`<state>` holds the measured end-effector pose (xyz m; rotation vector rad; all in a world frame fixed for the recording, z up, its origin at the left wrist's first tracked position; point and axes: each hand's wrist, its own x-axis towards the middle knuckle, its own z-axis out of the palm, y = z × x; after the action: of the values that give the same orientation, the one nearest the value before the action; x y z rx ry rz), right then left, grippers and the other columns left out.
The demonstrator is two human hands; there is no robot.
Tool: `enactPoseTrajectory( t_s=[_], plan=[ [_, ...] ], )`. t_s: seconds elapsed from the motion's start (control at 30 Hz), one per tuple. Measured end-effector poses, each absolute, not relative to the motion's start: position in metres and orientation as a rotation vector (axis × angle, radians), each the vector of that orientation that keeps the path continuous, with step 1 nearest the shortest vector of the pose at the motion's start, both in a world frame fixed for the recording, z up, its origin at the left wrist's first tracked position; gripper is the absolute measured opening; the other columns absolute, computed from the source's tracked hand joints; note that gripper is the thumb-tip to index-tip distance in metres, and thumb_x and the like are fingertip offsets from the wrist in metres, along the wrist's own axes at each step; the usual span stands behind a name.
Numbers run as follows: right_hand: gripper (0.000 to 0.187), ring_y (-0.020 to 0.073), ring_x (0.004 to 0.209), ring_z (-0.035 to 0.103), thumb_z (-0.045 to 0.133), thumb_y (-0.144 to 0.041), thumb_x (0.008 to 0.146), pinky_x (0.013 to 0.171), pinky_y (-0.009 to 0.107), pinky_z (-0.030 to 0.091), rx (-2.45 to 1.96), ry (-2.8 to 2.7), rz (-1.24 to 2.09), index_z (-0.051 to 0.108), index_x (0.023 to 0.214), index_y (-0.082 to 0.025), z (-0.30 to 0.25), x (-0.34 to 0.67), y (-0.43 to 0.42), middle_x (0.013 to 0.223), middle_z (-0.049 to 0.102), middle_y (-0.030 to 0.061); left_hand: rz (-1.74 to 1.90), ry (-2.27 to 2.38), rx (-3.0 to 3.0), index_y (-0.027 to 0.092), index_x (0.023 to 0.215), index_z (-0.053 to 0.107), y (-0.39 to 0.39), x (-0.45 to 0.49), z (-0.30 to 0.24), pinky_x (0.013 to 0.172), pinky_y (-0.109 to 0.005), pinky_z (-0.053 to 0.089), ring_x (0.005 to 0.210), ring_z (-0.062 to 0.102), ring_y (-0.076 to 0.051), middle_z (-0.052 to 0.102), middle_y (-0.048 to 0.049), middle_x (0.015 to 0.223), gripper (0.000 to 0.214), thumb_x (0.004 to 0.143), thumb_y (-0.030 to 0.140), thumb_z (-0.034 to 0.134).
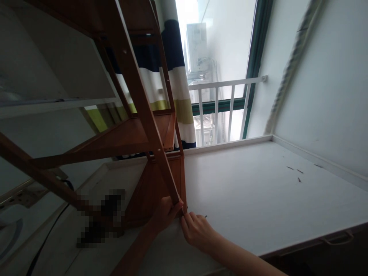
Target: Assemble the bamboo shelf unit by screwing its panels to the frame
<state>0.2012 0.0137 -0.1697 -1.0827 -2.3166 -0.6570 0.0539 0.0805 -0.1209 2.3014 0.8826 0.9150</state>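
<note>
A wooden shelf rack [135, 126] is standing on the left part of a table [258, 191]; the left hand [163, 214] is gripping the foot of its front leg, and the right hand [198, 232] is lying just right of that foot, touching the tabletop; a curtain [178, 84] is hanging behind the rack; a window railing [224, 111] is sitting beyond the table's far edge; a wall [330, 96] is bordering the table on the right.

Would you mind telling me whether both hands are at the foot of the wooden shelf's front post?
Yes, the left hand grips the foot of the wooden shelf post, and the right hand touches it from beside.
</note>
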Motion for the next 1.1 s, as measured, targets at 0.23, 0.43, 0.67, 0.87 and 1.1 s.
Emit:
enactPoseTrajectory(
  t_s=[0.23, 0.43, 0.67, 0.87, 1.1],
  plan=[
    [0.012, 0.0174, 0.055, 0.049, 0.048, -0.005, 0.075, 0.038, 0.025, 0.031, -1.225, -2.269, -0.57, 0.043, 0.075, -0.016, -0.173, 0.188, 0.014, 0.065, 0.05, 0.0042, 0.87, 0.833, 2.3, 0.013, 0.068, 0.052, 0.079, 0.053, -0.113, 0.055, -0.021, 0.036, 0.056, 0.049, -0.011, 0.052, -0.0019, 0.062, 0.039, 0.089, 0.042, 0.037],
    [0.014, 0.017, 0.055, 0.052, 0.051, -0.008, 0.078, 0.039, 0.025, 0.035, -1.346, -2.202, -0.477, 0.041, 0.078, -0.018, -0.179, 0.188, 0.013, 0.067, 0.051, 0.0026, 0.841, 0.757, 2.303, 0.012, 0.071, 0.055, 0.081, 0.052, -0.109, 0.048, -0.02, 0.032, 0.05, 0.044, -0.009, 0.052, -0.0019, 0.061, 0.04, 0.088, 0.044, 0.038],
    [0.019, 0.0182, 0.05, 0.052, 0.049, -0.001, 0.072, 0.038, 0.025, 0.035, -1.501, -2.107, -0.426, 0.04, 0.073, -0.018, -0.184, 0.178, 0.012, 0.062, 0.052, 0.004, 0.887, 0.7, 2.296, 0.012, 0.068, 0.054, 0.083, 0.053, -0.108, 0.049, -0.021, 0.034, 0.051, 0.048, -0.01, 0.054, -0.0044, 0.061, 0.045, 0.087, 0.049, 0.038],
    [0.025, 0.0196, 0.047, 0.054, 0.048, 0.005, 0.064, 0.037, 0.024, 0.032, -1.652, -1.919, -0.332, 0.042, 0.07, -0.018, -0.186, 0.164, 0.007, 0.058, 0.053, 0.0035, 0.908, 0.637, 2.294, 0.011, 0.069, 0.054, 0.086, 0.054, -0.11, 0.048, -0.021, 0.035, 0.051, 0.049, -0.01, 0.055, -0.0047, 0.06, 0.042, 0.088, 0.045, 0.038],
    [0.02, 0.0164, 0.044, 0.054, 0.045, 0.002, 0.071, 0.041, 0.025, 0.029, -1.674, -1.705, -0.142, 0.047, 0.072, -0.018, -0.185, 0.155, 0.002, 0.056, 0.056, -0.0001, 0.912, 0.583, 2.321, 0.012, 0.069, 0.054, 0.091, 0.052, -0.115, 0.049, -0.021, 0.035, 0.052, 0.049, -0.011, 0.054, -0.0045, 0.06, 0.041, 0.088, 0.044, 0.038]
  ],
)
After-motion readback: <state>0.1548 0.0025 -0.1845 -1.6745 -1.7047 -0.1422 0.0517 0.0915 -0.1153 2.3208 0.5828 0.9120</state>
